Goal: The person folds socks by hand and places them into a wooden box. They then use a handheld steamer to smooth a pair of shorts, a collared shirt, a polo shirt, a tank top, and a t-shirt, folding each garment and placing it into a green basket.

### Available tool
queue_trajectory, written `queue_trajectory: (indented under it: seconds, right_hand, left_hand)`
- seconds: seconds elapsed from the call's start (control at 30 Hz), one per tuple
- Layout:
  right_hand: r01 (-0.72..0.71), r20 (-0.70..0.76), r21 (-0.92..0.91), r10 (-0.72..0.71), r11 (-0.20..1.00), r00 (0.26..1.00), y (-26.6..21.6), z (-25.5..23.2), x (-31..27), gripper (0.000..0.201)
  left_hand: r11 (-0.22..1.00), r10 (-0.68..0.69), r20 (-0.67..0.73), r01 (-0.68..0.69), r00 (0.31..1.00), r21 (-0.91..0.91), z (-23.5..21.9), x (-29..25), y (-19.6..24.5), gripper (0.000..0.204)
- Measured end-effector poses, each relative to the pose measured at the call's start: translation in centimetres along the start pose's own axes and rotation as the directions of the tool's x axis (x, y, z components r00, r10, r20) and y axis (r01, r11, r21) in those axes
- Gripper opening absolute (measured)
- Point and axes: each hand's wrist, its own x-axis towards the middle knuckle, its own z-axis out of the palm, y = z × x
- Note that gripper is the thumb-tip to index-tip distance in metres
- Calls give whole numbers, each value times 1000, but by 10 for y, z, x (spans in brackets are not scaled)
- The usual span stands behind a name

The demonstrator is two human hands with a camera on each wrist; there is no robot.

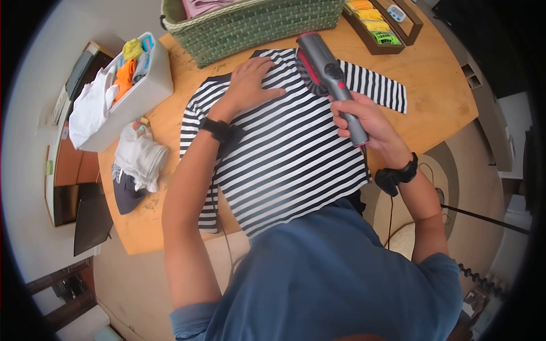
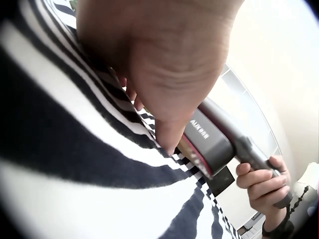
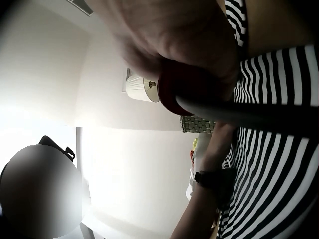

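Observation:
A black-and-white striped long-sleeved shirt (image 1: 284,153) lies spread over the wooden table, its lower hem reaching the person's body. Near its collar the left hand (image 1: 248,85) rests on the fabric, fingers spread and thumb pointing toward the right. The right hand (image 1: 364,116) grips the handle of a grey handheld garment steamer (image 1: 324,62) with a pink-red trim. Its head is over the shirt's upper right part, by the shoulder. In the left wrist view the steamer's head (image 2: 209,142) is tilted close over the stripes, beside the left thumb. A cord leaves the handle's bottom end.
A green woven basket (image 1: 256,31) with pink cloth stands at the table's far side. Right of it is a brown divided box (image 1: 378,48) with yellow packets. At left are a white bin (image 1: 153,85) of clothes and a folded pale cloth pile (image 1: 139,156) on the table (image 1: 438,108).

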Motion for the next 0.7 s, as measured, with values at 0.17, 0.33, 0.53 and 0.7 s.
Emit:
queue_trajectory:
  seconds: [0.17,0.33,0.53,0.7]
  right_hand:
    - [82,-201,-22,-85,996,976,9,-61,-46,24]
    - [217,-520,-101,-238,971,820,-1,-109,-108,24]
    - [136,-407,-348,-280,928,869,-28,-97,-127,34]
    - [53,-20,-650,-88,758,996,-67,-48,-64,37]
  left_hand:
    - [1000,9,1,-9,1000,9,1,-2,-1,73]
    - [1000,7,8,-7,1000,-3,2,-2,-2,73]
    - [1000,32,9,-32,999,1,-5,-1,-3,57]
    - [973,56,-53,-67,997,-221,-27,5,-17,27]
